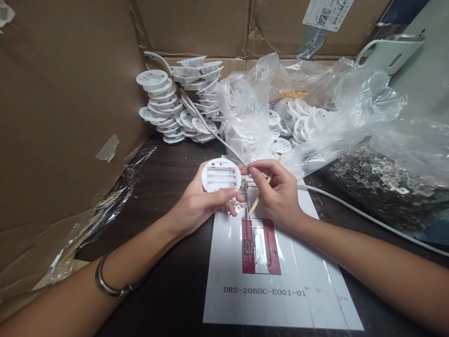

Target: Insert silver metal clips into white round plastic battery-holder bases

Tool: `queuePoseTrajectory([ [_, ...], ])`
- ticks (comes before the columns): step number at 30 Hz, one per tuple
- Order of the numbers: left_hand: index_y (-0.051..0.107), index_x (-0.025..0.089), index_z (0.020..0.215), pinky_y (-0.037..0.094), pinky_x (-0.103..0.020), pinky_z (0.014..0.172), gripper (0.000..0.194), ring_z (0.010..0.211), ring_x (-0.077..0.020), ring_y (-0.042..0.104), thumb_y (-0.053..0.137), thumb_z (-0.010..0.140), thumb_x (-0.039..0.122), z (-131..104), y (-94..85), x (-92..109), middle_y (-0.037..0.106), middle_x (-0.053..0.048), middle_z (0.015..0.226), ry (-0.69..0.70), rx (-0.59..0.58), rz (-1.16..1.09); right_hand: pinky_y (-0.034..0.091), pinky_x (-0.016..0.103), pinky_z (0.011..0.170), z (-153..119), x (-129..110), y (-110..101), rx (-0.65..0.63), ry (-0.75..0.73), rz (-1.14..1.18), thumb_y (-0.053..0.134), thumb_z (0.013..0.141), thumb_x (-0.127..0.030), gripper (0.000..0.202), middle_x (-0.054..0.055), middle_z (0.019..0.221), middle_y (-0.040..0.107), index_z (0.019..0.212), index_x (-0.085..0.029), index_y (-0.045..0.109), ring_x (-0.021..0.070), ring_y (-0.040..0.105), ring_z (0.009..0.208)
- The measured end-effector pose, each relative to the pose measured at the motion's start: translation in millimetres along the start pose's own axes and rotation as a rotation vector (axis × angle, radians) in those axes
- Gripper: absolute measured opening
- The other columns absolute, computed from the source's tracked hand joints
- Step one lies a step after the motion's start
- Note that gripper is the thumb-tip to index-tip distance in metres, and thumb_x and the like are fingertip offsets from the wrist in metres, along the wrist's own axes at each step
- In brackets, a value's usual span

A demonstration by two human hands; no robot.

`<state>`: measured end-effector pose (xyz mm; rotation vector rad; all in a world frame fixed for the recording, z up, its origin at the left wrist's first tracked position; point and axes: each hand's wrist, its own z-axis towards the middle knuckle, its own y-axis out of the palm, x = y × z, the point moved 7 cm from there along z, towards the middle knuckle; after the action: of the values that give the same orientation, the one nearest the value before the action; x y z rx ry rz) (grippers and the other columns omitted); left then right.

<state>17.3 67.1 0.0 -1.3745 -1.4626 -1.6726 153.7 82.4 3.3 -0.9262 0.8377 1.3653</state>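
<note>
My left hand holds a round white plastic housing, its slotted compartment turned up toward me. Fingers of my right hand are pinched beside the housing's right edge, with a thin yellowish stick held in them, slanting down to the left. Whether the fingertips also hold a small part is too small to tell. Small metal pieces lie behind and below the housing, partly hidden by my left fingers. Under both hands is a printed sheet with a red and white picture.
Stacks of round white housings stand at the back left. Clear plastic bags cover more of them. At right, a bag holds many metal pieces. A grey cable crosses behind my right hand. Cardboard walls rise at the left and back.
</note>
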Motion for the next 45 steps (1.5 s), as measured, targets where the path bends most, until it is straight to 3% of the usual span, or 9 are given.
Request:
queuePoseTrajectory([
  [6, 0.033, 0.023, 0.12, 0.058, -0.025, 0.059, 0.071, 0.074, -0.0137, 0.065, 0.078, 0.066, 0.01, 3, -3.4, -4, 0.054, -0.011, 0.124, 0.033, -0.003, 0.004, 0.044, 0.023, 0.053, 1, 3, -1, -0.008, 0.027, -0.057, 0.06, 0.087, -0.021, 0.011, 0.0, 0.094, 0.071, 0.091, -0.021, 0.071, 0.01, 0.062, 0.069],
  [12, 0.033, 0.021, 0.121, 0.053, -0.029, 0.043, 0.061, 0.05, -0.0122, 0.057, 0.06, 0.081, 0.058, 8, -5.3, -10, 0.062, -0.004, 0.089, 0.017, -0.033, 0.079, 0.045, 0.021, 0.05, 3, 13, -6, 0.053, 0.1, -0.04, 0.066, 0.083, -0.025, 0.01, -0.001, 0.079, 0.071, 0.089, -0.02, 0.073, 0.0081, 0.059, 0.057],
  [15, 0.035, 0.021, 0.121, 0.045, -0.025, 0.035, 0.056, 0.038, -0.0115, 0.049, 0.04, 0.087, 0.066, 9, -6.8, -7, 0.06, 0.0, 0.068, 0.03, -0.002, 0.107, 0.049, 0.022, 0.058, 5, 17, -6, 0.038, 0.136, 0.009, 0.067, 0.082, -0.026, 0.01, 0.0, 0.078, 0.071, 0.087, -0.02, 0.073, 0.01, 0.063, 0.066],
  [20, 0.049, 0.014, 0.116, 0.029, -0.018, 0.031, 0.049, 0.033, -0.0089, 0.037, 0.031, 0.091, 0.053, 7, -7.4, -2, 0.053, 0.0, 0.051, 0.063, 0.014, 0.155, 0.051, 0.025, 0.063, 6, 17, -6, 0.042, 0.139, 0.027, 0.071, 0.077, -0.025, 0.009, 0.001, 0.079, 0.072, 0.084, -0.02, 0.075, 0.0125, 0.065, 0.072],
  [24, 0.05, 0.015, 0.115, 0.026, -0.019, 0.031, 0.046, 0.035, -0.0092, 0.035, 0.032, 0.092, 0.05, 4, -7.1, -2, 0.055, -0.001, 0.053, 0.073, 0.006, 0.199, 0.052, 0.028, 0.063, 4, 20, -6, 0.034, 0.169, 0.041, 0.072, 0.076, -0.028, 0.012, 0.003, 0.081, 0.073, 0.085, -0.022, 0.076, 0.015, 0.066, 0.072],
  [28, 0.048, 0.017, 0.09, 0.025, -0.018, 0.032, 0.031, 0.036, -0.0079, 0.034, 0.041, 0.091, 0.047, 2, -14.4, -1, 0.049, 0.001, 0.051, 0.102, 0.113, 0.225, 0.05, 0.028, 0.059, 4, 24, -6, 0.013, 0.226, -0.021, 0.074, 0.072, -0.03, 0.017, 0.005, 0.087, 0.073, 0.087, -0.022, 0.077, 0.0172, 0.066, 0.075],
  [34, 0.054, 0.016, 0.089, 0.032, -0.015, 0.032, 0.022, 0.038, -0.0069, 0.043, 0.053, 0.09, 0.038, 2, -14.1, 7, 0.052, 0.003, 0.052, 0.146, 0.142, 0.373, 0.051, 0.029, 0.064, 4, 23, -6, -0.003, 0.236, -0.021, 0.074, 0.072, -0.03, 0.018, 0.005, 0.087, 0.073, 0.088, -0.021, 0.076, 0.0157, 0.065, 0.075],
  [39, 0.06, 0.017, 0.102, 0.054, -0.022, 0.044, 0.03, 0.058, -0.016, 0.067, 0.061, 0.085, 0.041, 0, -11.8, 3, 0.065, -0.003, 0.078, 0.075, 0.153, 0.415, 0.052, 0.029, 0.068, 2, 19, -2, -0.044, 0.224, 0.007, 0.072, 0.074, -0.028, 0.015, 0.004, 0.085, 0.073, 0.086, -0.02, 0.076, 0.0169, 0.067, 0.079],
  [45, 0.052, 0.02, 0.093, 0.047, -0.02, 0.032, 0.024, 0.049, -0.0182, 0.066, 0.064, 0.083, 0.038, -2, -12.4, 1, 0.064, 0.002, 0.069, 0.08, 0.18, 0.429, 0.052, 0.026, 0.067, 4, 14, -3, -0.017, 0.17, 0.037, 0.07, 0.079, -0.029, 0.01, 0.001, 0.077, 0.072, 0.08, -0.02, 0.075, 0.0128, 0.066, 0.073],
])
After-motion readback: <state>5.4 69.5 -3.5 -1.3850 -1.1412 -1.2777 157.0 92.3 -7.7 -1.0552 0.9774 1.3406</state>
